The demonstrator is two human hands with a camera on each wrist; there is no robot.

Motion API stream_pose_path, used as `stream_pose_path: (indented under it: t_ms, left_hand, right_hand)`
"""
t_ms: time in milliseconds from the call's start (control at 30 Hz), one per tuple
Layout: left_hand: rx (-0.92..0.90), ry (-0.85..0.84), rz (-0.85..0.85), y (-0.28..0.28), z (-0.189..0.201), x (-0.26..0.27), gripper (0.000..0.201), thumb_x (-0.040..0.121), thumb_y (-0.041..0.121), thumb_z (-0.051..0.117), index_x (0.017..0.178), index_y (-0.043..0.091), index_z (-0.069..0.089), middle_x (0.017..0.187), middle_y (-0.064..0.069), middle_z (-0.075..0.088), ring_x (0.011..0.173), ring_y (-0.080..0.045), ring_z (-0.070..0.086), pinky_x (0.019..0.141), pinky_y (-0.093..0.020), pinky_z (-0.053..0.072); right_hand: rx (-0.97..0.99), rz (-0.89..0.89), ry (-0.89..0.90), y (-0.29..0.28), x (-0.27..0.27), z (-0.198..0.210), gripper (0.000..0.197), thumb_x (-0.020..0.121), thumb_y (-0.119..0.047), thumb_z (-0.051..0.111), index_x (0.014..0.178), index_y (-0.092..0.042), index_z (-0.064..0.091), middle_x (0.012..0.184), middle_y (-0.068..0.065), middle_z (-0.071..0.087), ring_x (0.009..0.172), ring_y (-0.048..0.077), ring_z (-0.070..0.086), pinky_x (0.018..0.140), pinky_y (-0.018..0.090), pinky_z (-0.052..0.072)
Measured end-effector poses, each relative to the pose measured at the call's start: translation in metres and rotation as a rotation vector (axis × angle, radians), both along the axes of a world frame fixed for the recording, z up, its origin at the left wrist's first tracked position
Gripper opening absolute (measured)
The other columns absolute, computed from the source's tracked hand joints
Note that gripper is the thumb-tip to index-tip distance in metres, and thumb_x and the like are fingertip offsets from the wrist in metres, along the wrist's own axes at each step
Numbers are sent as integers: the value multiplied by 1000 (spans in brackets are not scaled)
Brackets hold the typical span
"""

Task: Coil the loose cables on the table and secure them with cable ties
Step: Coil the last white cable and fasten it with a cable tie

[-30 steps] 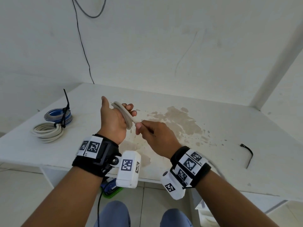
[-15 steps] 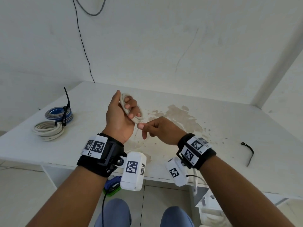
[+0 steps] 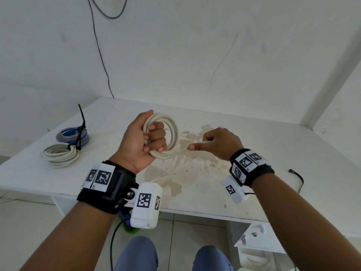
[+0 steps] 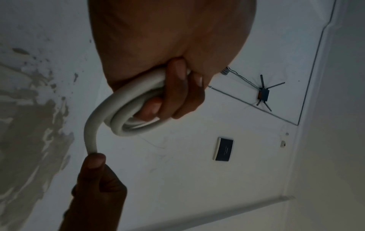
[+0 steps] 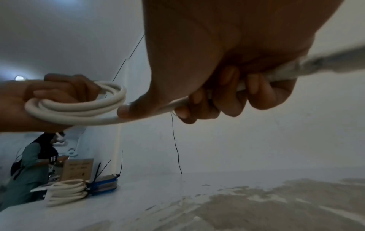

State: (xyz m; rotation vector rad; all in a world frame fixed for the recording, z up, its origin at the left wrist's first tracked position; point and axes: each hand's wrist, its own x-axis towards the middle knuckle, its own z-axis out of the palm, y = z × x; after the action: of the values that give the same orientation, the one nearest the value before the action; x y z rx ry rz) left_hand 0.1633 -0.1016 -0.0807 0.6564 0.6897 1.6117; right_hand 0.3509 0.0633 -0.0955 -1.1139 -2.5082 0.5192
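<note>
Head camera first: the left hand [image 3: 143,142] is raised above the tabletop [image 3: 254,145], fingers curled through a small coil of cream cable [image 3: 172,133], gripping its loops. Just right of it, the right hand [image 3: 218,143] is closed round the cable's free run (thumb laid along it, seen best from the right wrist). Well off to the left hand's left lie two tied coils [image 3: 66,146], cream and blue. Beyond the right wrist rests a black cable tie [image 3: 298,178].

The cream cable [image 3: 172,133] looks smooth, matt plastic; the white table [image 3: 273,145] is matt, with rough, stained patches.
</note>
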Motion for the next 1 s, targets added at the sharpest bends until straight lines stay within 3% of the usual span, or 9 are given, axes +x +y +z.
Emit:
stream_pose_path:
  t_ms: [167,267,367,500,600,733,833,900,1000]
  left_hand:
    - [-100,320,-71,-5,-3,9,49,96,45,40,54,19,35,42,7,22,32,-9,17,49,-29,21]
    - [-162,612,-23,-6,-3,18,52,100,42,39,55,18,33,48,4,19,40,-12,12,44,-25,15]
    - [-211,855,60,-5,-5,26,52,101,43,38,56,18,32,52,3,22,48,-15,14,45,-23,17]
    - [-224,1021,107,-4,-11,26,52,101,47,37,60,15,33,54,2,26,51,-16,17,50,-26,20]
    - [-208,1139,114,-3,-17,29,54,104,47,35,63,12,33,55,2,25,47,-13,18,47,-21,21]
    - [-203,1284,173,1,-25,26,59,104,48,32,58,12,32,51,1,31,43,-12,21,45,-16,25]
    - [-207,1344,230,4,-33,22,62,105,48,30,55,11,32,52,-2,32,42,-11,23,48,-19,27]
    - [-199,1350,284,7,-40,19,65,105,49,27,50,16,29,46,4,31,40,-10,23,53,-26,27]
    - [-188,1304,397,12,-48,18,64,106,49,22,48,25,36,38,9,37,37,-7,33,56,-28,27]
  right_hand:
    - [-23,45,-40,-1,-4,-2,67,51,-86,72,60,-22,53,53,-11,50,52,9,46,59,25,41]
    - [-60,110,-18,-2,-8,1,53,60,-70,82,65,-23,59,57,-9,52,52,8,44,56,24,38]
    - [-45,153,11,-3,-13,7,44,69,-56,85,71,-17,66,65,-3,57,58,11,47,58,25,39]
    - [6,159,-6,-12,-19,15,33,81,-47,80,80,-15,71,67,-7,56,58,6,46,57,19,35]
    - [15,153,-1,-21,-22,19,26,88,-42,75,89,-16,73,73,-6,61,62,4,51,58,19,37]
    - [-122,156,33,-35,-27,25,13,100,-28,60,98,-17,67,77,-5,71,44,-2,52,54,19,42]
    - [-341,157,105,-46,-31,32,23,104,-19,51,105,-5,69,94,9,75,63,9,64,68,29,62]
    - [-417,174,142,-53,-33,38,29,105,-13,44,109,1,70,102,18,74,78,19,71,79,31,63]
    - [-334,189,98,-64,-37,43,33,104,-12,38,118,-3,67,103,12,76,97,22,74,93,41,59]
